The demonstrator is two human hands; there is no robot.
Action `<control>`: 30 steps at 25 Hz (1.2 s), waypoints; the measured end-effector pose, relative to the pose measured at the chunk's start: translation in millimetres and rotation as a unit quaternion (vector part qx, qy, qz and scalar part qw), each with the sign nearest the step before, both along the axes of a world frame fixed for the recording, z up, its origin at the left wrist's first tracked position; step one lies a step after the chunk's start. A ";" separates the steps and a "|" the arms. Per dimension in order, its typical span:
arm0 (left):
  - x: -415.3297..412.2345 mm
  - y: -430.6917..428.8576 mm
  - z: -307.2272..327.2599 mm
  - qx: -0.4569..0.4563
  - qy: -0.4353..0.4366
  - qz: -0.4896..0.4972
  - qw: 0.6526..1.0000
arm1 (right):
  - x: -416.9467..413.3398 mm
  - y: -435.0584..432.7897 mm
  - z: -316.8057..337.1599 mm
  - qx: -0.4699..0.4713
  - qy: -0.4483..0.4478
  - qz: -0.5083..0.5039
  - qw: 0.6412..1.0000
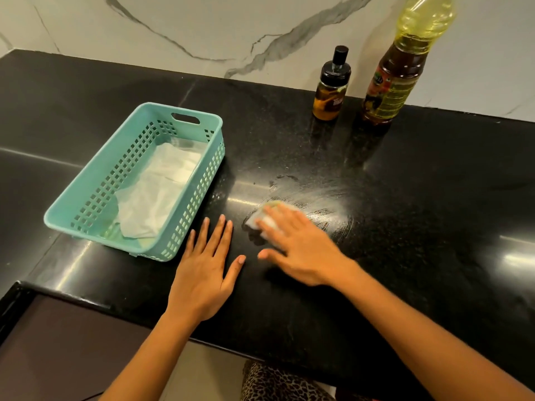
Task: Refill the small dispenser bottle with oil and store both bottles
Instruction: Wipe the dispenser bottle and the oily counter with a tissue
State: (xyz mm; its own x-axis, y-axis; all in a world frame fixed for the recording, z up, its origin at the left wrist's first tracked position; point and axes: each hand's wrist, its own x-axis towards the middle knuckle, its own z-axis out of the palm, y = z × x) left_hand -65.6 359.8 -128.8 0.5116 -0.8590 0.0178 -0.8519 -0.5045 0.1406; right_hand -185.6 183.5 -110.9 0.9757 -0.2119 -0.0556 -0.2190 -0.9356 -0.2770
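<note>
The small dispenser bottle (330, 88), with a black pump cap and amber oil inside, stands upright at the back of the black counter (434, 198). To its right stands the large oil bottle (401, 68), yellow oil and a printed label, its top cut off by the frame. My right hand (301, 244) presses flat on a white tissue (260, 219) over a smeared patch of the counter; it looks blurred. My left hand (205, 264) rests flat on the counter beside it, holding nothing.
A teal plastic basket (95, 209) sits at the left, lined with crumpled white paper (156, 192). A marble wall (202, 24) runs behind the bottles. The counter's front edge lies close below my wrists.
</note>
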 end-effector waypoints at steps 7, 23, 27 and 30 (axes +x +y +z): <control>0.6 -1.2 0.7 -0.009 0.001 0.003 1.000 | 53.4 -93.4 -7.3 -0.028 0.053 -0.210 0.976; 1.5 -1.2 2.1 -0.007 0.014 0.003 1.000 | 93.4 -108.4 -11.1 -0.061 0.000 -0.202 0.977; 0.8 -1.1 2.7 -0.013 0.016 0.005 1.000 | 119.8 -61.7 -6.0 -0.015 0.042 -0.110 0.993; 1.7 -0.6 1.7 -0.013 0.016 0.000 1.000 | 83.1 -99.6 -3.5 -0.015 -0.018 -0.158 0.987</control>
State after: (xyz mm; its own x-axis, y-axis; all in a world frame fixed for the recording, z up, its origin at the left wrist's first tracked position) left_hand -64.0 359.2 -127.0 0.5129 -0.8582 0.0237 -0.8465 -0.5009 0.1801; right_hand -102.5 83.9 -114.4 0.8617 -0.5073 -0.0114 -0.4921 -0.8300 -0.2625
